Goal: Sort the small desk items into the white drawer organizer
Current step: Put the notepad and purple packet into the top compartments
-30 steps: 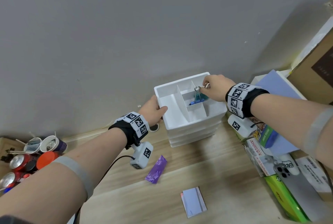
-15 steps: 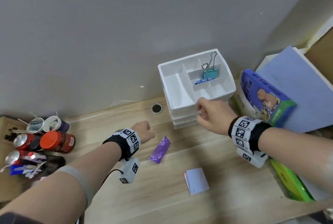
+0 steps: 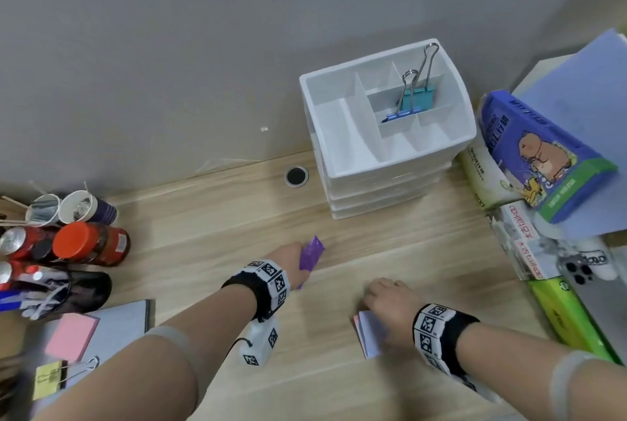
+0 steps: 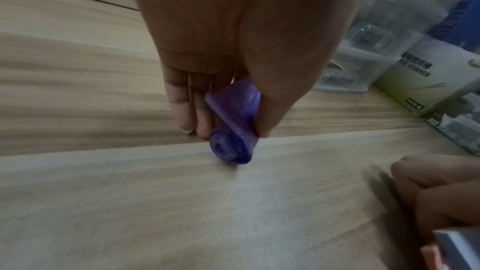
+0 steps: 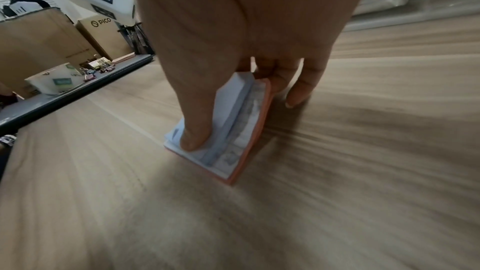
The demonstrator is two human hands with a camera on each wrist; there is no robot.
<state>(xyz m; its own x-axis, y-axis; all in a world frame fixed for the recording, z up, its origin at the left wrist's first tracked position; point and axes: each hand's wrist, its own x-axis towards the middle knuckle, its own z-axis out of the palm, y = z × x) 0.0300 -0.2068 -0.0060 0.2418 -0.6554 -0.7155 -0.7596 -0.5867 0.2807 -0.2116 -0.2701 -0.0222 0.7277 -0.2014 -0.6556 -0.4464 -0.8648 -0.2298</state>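
Note:
The white drawer organizer (image 3: 342, 135) stands against the wall, with a teal binder clip (image 3: 418, 98) and a blue one (image 3: 402, 114) in a middle compartment. My left hand (image 3: 290, 259) pinches a purple rolled bag (image 3: 311, 255) on the desk; in the left wrist view the purple roll (image 4: 233, 128) sits between thumb and fingers. My right hand (image 3: 385, 297) grips a small pad of sticky notes (image 3: 371, 336); the right wrist view shows the thumb on top of the pad (image 5: 233, 130), fingers at its far edge, one side lifted.
Cans, a red-lidded jar (image 3: 90, 244) and paper cups crowd the left edge. A notebook with a pink pad (image 3: 71, 336) and a yellow binder clip (image 3: 51, 380) lies at front left. Boxes, a blue tissue pack (image 3: 539, 152) and a phone (image 3: 583, 271) fill the right side.
Both hands left the organizer and came down to the desk. The left hand took hold of the purple roll, the right hand took hold of the sticky-note pad. The teal clip stays in the organizer.

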